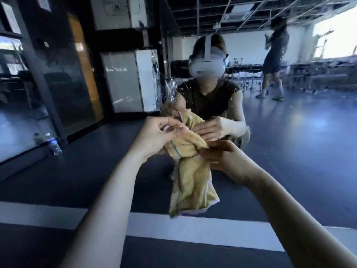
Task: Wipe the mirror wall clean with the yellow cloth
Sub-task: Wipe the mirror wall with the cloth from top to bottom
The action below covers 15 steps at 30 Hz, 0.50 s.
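Yellow cloth (191, 176) hangs bunched, off the glass, frame centre | left hand (160, 135) pinches its top, 10 o'clock | right hand (222, 157) grips its side, 3 o'clock | mirror wall (293, 124) shows droplets (179, 102), 12 o'clock | wiping apparently not begun

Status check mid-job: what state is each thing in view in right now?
yellow cloth: crumpled, hanging down, held in front of the glass.
left hand: pinches the cloth's top.
right hand: grips the cloth's side.
mirror wall: spattered with drops around the reflected person, not yet wiped there.
water bottle: standing on the floor by the mirror, cap on.
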Motion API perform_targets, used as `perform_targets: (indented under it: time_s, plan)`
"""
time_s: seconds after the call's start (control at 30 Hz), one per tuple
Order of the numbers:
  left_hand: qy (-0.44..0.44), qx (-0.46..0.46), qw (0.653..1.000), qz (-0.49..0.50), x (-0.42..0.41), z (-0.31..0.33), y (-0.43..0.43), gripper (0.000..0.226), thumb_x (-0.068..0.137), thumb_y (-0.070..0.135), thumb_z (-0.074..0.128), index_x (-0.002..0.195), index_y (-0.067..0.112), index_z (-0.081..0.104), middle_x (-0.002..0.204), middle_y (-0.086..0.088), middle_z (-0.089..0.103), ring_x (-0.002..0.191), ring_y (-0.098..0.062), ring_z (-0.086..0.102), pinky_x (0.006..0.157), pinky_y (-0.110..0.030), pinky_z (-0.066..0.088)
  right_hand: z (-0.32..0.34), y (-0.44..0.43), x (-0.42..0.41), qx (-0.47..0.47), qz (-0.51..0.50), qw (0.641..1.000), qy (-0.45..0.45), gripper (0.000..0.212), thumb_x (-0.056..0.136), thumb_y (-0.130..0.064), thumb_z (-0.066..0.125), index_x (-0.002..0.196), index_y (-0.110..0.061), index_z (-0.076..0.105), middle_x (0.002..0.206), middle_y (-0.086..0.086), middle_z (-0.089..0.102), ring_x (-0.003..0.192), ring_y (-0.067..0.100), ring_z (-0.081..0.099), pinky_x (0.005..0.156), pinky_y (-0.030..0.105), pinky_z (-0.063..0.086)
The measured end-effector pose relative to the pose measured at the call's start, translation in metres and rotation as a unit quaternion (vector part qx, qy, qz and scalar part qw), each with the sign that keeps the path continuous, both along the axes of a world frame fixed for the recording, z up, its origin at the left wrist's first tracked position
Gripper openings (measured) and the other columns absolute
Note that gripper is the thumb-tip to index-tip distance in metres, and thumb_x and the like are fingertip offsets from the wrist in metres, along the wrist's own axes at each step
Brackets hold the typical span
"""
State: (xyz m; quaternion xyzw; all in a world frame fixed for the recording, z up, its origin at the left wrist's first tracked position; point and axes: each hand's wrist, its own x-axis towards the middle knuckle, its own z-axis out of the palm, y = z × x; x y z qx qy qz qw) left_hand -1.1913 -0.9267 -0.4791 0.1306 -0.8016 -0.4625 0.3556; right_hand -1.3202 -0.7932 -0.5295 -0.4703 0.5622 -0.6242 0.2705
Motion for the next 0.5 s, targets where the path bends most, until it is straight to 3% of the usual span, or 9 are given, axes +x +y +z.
perform_targets:
  time_s: [0.07, 0.1, 0.17, 0.2, 0.27, 0.33, 0.4, 0.5]
  plan:
    - [-0.008, -0.080, 0.995, 0.051, 0.004, 0.005, -0.002, 0.018, 0.078, 0.012, 0.072, 0.094, 0.005, 0.073, 0.074, 0.012, 0.066, 0.067, 0.008, 0.061, 0.062, -0.003, 0.044, 0.003, 0.003, -0.004, -0.012, -0.013, 0.998, 0.063, 0.015, 0.091, 0.008, 0.052, 0.089, 0.000, 0.063, 0.077, -0.003, 0.068, 0.079, 0.003, 0.056, 0.076, 0.022, 0.048]
    - [-0.017, -0.124, 0.989, 0.084, 0.005, 0.007, -0.002, 0.016, 0.077, 0.016, 0.074, 0.092, 0.010, 0.074, 0.074, 0.014, 0.066, 0.068, 0.008, 0.060, 0.061, -0.002, 0.042, 0.004, 0.003, -0.006, -0.006, -0.030, 0.992, 0.119, 0.013, 0.091, 0.009, 0.051, 0.087, 0.004, 0.062, 0.073, 0.001, 0.067, 0.076, 0.001, 0.052, 0.071, 0.020, 0.045]
    - [-0.026, -0.189, 0.970, 0.153, 0.006, 0.011, -0.001, 0.012, 0.075, 0.026, 0.076, 0.087, 0.021, 0.076, 0.070, 0.016, 0.065, 0.064, 0.011, 0.056, 0.055, -0.002, 0.038, 0.001, 0.001, -0.010, 0.008, -0.079, 0.973, 0.217, 0.013, 0.093, 0.002, 0.052, 0.093, 0.011, 0.061, 0.075, 0.011, 0.061, 0.074, 0.009, 0.046, 0.068, 0.028, 0.042]
    - [-0.028, -0.199, 0.965, 0.171, 0.006, 0.013, 0.001, 0.011, 0.075, 0.029, 0.077, 0.084, 0.023, 0.076, 0.068, 0.015, 0.066, 0.063, 0.010, 0.057, 0.054, -0.003, 0.038, -0.001, -0.001, -0.012, 0.014, -0.112, 0.962, 0.250, 0.014, 0.094, -0.004, 0.053, 0.097, 0.006, 0.062, 0.076, 0.008, 0.060, 0.071, 0.009, 0.046, 0.068, 0.028, 0.042]
    - [-0.018, -0.151, 0.976, 0.158, 0.004, 0.018, 0.004, 0.012, 0.076, 0.029, 0.076, 0.085, 0.023, 0.076, 0.074, 0.011, 0.069, 0.071, 0.006, 0.062, 0.064, -0.006, 0.043, -0.004, -0.003, -0.012, 0.033, -0.180, 0.947, 0.265, 0.007, 0.094, -0.014, 0.055, 0.097, -0.014, 0.062, 0.074, -0.005, 0.059, 0.062, 0.001, 0.048, 0.066, 0.020, 0.042]
    - [0.020, -0.033, 0.996, 0.083, 0.000, 0.021, 0.010, 0.016, 0.078, 0.022, 0.075, 0.092, 0.016, 0.074, 0.083, 0.007, 0.071, 0.075, 0.006, 0.063, 0.068, -0.005, 0.044, -0.008, -0.003, -0.005, 0.041, -0.169, 0.949, 0.262, 0.019, 0.095, -0.016, 0.054, 0.077, -0.021, 0.054, 0.065, -0.012, 0.049, 0.053, -0.002, 0.040, 0.059, 0.020, 0.037]
    - [0.070, 0.060, 0.995, 0.047, -0.005, 0.020, 0.014, 0.016, 0.080, 0.016, 0.072, 0.095, 0.011, 0.072, 0.088, 0.002, 0.071, 0.077, 0.002, 0.063, 0.071, -0.008, 0.045, -0.012, -0.001, 0.004, 0.041, -0.093, 0.974, 0.201, 0.031, 0.097, -0.015, 0.052, 0.067, -0.009, 0.048, 0.063, -0.003, 0.043, 0.059, 0.005, 0.036, 0.057, 0.024, 0.033]
    - [0.091, 0.180, 0.979, -0.029, -0.013, 0.010, 0.008, 0.020, 0.087, 0.019, 0.062, 0.104, 0.009, 0.067, 0.097, 0.003, 0.071, 0.086, -0.011, 0.063, 0.076, -0.020, 0.050, -0.017, -0.004, 0.013, 0.013, 0.024, 0.999, -0.039, 0.035, 0.097, 0.002, 0.041, 0.071, -0.002, 0.065, 0.065, 0.000, 0.063, 0.057, 0.007, 0.058, 0.053, 0.020, 0.048]
